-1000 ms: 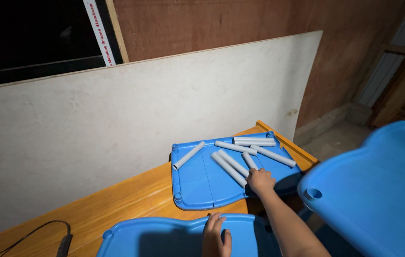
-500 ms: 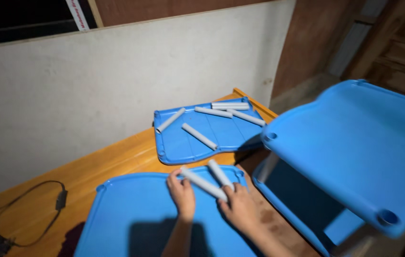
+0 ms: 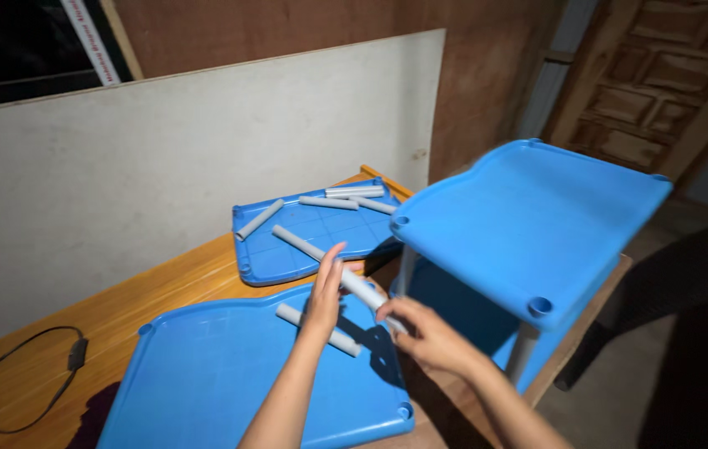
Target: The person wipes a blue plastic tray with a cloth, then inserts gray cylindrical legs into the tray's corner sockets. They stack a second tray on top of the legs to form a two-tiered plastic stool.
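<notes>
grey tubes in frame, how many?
7. Five on the far blue shelf panel. One lies on the near panel; one in both hands. More may be hidden.

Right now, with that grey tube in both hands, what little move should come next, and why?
Probably lift the grey tube upright and stand it in the corner hole of the near blue tray. Both the left hand and right hand hold it, and the assembled rack beside them stands on tubes.
</notes>
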